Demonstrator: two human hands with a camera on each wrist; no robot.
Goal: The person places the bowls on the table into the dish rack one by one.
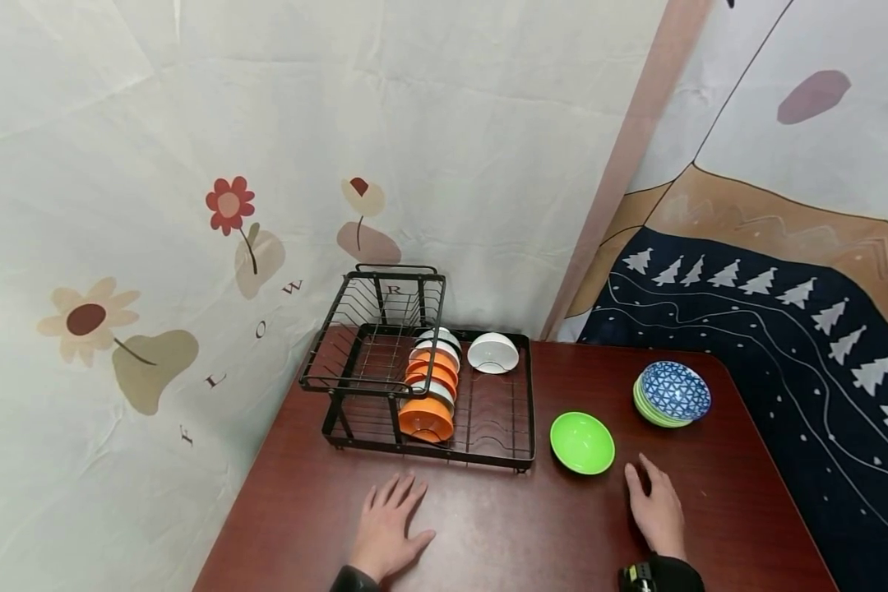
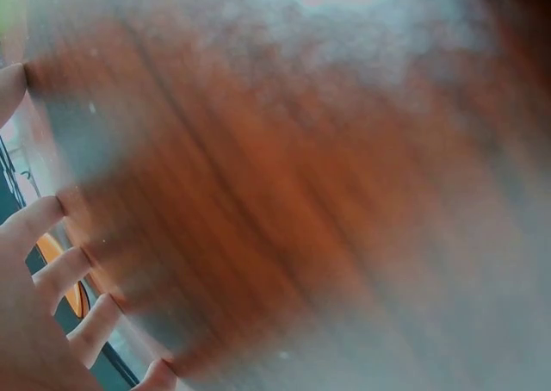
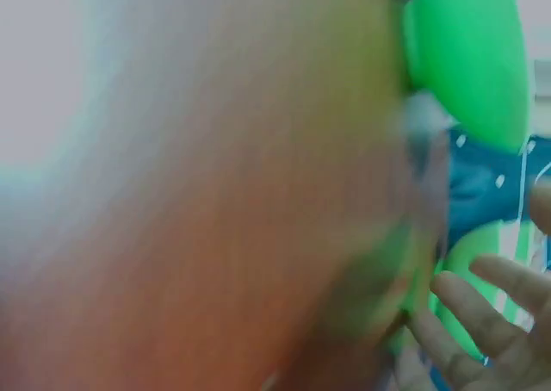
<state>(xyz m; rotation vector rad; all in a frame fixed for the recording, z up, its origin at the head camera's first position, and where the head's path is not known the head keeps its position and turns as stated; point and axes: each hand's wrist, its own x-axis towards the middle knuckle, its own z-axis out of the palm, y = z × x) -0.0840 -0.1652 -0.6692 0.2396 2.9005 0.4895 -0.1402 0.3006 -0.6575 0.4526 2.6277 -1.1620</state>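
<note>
My left hand (image 1: 388, 526) rests on the table in front of the dish rack (image 1: 429, 452), fingers spread and fingertips touching the wood in the left wrist view. To the right, my right hand (image 1: 657, 508) holds nothing; its thumb and fingers stand apart. Just beyond it, a single green bowl (image 1: 582, 444) sits upright on the table. Behind the right hand is a stack of green bowls with a blue-and-white patterned bowl (image 1: 676, 390) on top. In the right wrist view, blurred, the fingers (image 3: 482, 318) show in front of the stacked green bowls (image 3: 486, 245).
The black two-tier rack stands at the back left of the reddish-brown table (image 1: 518, 526). Orange and white bowls (image 1: 427, 419) stand in a row on its lower tier, with one white bowl (image 1: 492, 353) to their right. A printed cloth (image 1: 488, 164) hangs behind.
</note>
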